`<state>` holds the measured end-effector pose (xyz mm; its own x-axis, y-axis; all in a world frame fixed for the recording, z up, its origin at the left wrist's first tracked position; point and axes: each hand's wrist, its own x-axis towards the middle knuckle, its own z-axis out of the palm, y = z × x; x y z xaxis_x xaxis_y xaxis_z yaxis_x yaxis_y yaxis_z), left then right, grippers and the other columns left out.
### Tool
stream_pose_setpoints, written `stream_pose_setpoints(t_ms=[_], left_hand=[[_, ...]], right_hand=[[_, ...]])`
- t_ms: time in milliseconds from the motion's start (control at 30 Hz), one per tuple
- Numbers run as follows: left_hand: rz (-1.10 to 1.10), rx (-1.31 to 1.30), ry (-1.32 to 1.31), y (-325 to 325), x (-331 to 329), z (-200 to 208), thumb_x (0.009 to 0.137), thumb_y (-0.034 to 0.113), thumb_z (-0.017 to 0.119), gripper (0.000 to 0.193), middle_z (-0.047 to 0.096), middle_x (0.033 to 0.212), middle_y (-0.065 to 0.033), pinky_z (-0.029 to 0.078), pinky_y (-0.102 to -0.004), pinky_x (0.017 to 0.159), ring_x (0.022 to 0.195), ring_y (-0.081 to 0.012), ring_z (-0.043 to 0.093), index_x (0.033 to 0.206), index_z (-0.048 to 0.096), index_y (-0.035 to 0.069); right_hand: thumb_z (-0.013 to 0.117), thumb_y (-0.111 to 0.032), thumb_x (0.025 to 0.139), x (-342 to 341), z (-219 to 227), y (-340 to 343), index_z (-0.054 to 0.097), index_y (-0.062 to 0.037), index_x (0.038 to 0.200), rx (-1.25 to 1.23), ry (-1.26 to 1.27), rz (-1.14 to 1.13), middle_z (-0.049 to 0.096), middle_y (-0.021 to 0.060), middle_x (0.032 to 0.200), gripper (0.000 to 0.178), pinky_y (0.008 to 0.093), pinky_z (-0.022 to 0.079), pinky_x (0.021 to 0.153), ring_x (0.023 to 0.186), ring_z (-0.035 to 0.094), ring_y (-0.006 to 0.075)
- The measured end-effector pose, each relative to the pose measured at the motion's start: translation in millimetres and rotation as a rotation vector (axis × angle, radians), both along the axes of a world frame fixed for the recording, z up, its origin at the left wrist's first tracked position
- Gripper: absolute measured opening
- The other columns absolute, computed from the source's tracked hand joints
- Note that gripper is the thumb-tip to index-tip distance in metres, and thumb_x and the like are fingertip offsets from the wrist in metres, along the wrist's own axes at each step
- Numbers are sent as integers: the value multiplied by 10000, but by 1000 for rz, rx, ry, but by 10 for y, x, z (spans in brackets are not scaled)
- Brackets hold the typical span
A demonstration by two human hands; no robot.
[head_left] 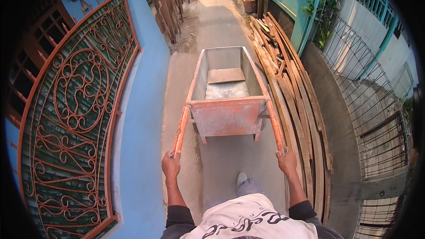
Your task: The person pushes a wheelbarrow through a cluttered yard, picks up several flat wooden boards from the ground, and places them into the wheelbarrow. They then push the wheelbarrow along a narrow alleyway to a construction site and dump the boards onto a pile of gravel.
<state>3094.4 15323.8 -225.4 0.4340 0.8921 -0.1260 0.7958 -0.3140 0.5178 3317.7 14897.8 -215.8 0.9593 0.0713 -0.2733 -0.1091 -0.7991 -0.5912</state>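
An orange wheelbarrow (228,117) with worn, dusty paint stands in front of me on the narrow lane. My left hand (171,164) is wrapped round the end of its left handle, and my right hand (287,162) grips the right handle. Both arms reach forward, roughly level with each other. Inside the grey-smeared tray lies a flat brownish board (226,75), and whitish residue coats the bottom near it. The wheel is mostly hidden beneath the tray. One of my shoes shows below, between the handles.
Long wooden planks (294,93) are stacked along the right side, close to the right handle. A blue wall (148,102) with an orange wrought-iron fence (84,102) borders the left. Upright timbers (164,4) lean farther ahead. A wire mesh (376,106) stands at far right.
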Motion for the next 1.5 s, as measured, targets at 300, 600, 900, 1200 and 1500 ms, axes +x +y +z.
stream_pose_setpoints(t_ms=[300, 600, 900, 1200, 1500], left_hand=[[6, 51, -12, 1153, 2465, -67, 885, 438, 709, 461, 734, 965, -211, 534, -496, 812, 916, -406, 702, 1116, 704, 39], [-40, -43, -6, 2324, 4570, -472, 887, 430, 714, 513, 723, 983, -238, 532, -517, 827, 936, -432, 695, 1194, 641, 25], [-117, -54, 115, 3701, 6873, -727, 868, 426, 733, 574, 708, 1028, -258, 528, -522, 853, 978, -447, 683, 1232, 594, 5], [-75, 16, -45, 5084, 9262, -857, 849, 428, 749, 516, 716, 991, -244, 529, -527, 833, 943, -437, 691, 1157, 643, 28], [-32, 0, 20, 6265, 11470, -923, 839, 464, 758, 541, 719, 989, -238, 530, -517, 824, 944, -439, 685, 1137, 666, 23]], right_hand=[[702, -362, 871, 2595, -297, 1180, 622, 46, 1199, 19, -3, 48, 715, 260, 967, 530, 460, 533, 826, 910, 713, 377], [697, -364, 872, 4608, -604, 2420, 585, 20, 1289, -31, -22, 1, 714, 249, 987, 578, 453, 547, 830, 871, 720, 369], [716, -388, 839, 6825, -357, 3910, 575, 69, 1267, 67, 173, -76, 670, 320, 1132, 641, 460, 509, 931, 1088, 655, 447], [726, -332, 851, 9329, -1394, 5019, 600, 27, 1163, 63, -32, -37, 689, 229, 856, 492, 443, 550, 716, 717, 705, 349], [713, -290, 875, 11573, -663, 6412, 560, 47, 1181, 173, 207, -24, 660, 199, 789, 480, 406, 530, 575, 583, 672, 287]])
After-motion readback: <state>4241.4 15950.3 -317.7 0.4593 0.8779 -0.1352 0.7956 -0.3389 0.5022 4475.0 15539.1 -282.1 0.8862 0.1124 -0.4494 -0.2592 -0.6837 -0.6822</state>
